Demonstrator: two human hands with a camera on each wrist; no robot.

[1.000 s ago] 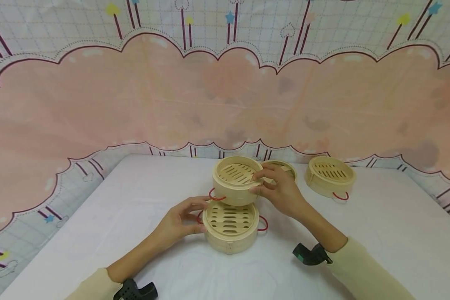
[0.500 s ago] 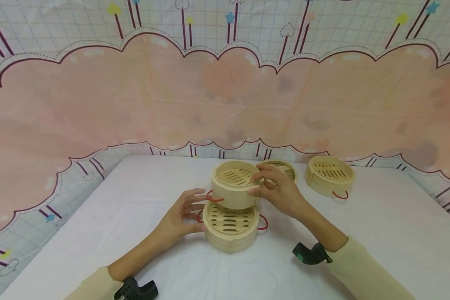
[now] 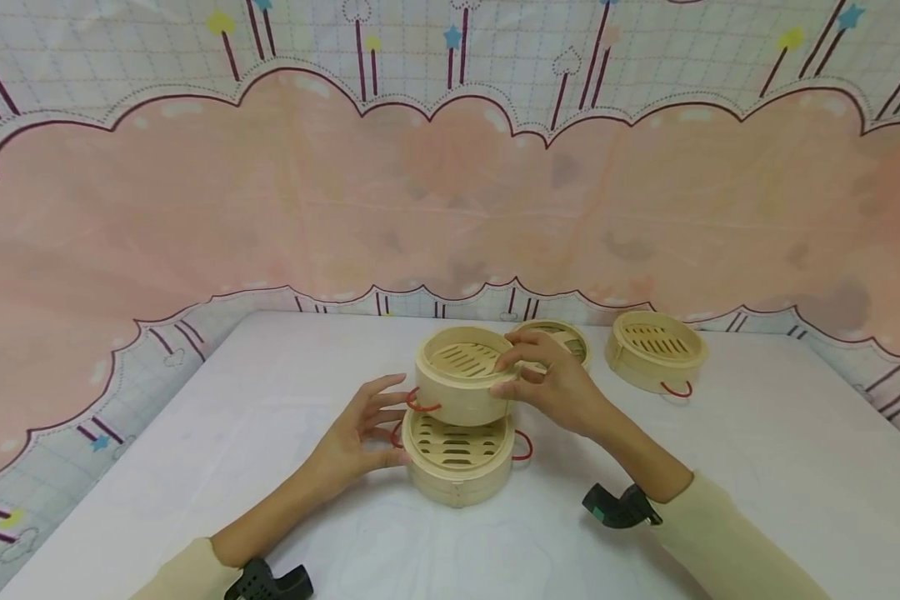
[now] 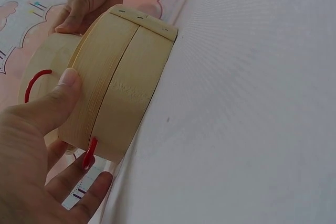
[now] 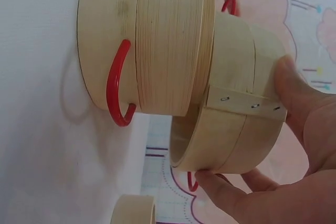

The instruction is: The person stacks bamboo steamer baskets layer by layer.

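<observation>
A round bamboo steamer basket (image 3: 457, 483) with slotted base and red side handles stands on the white table. Above its far part is a second steamer basket (image 3: 457, 400), set back from it; whether their rims touch is hard to tell. My right hand (image 3: 555, 387) grips this upper basket by its right side, thumb and fingers on opposite edges in the right wrist view. At the lower basket's left side is my left hand (image 3: 356, 437), fingers spread. Its thumb (image 4: 68, 80) lies against the lower basket's rim, and its other fingers extend behind, near the red handle (image 4: 89, 153).
Behind my right hand another steamer basket (image 3: 573, 337) is partly hidden. Farther right stands one more steamer basket (image 3: 648, 371) with a red handle. The white table (image 3: 757, 467) meets a patterned cloth backdrop (image 3: 345, 208) at its far edge.
My right hand has brought the upper basket slightly nearer and to the left, over the lower one. The left hand's fingers have spread a little; the lower basket stays in place.
</observation>
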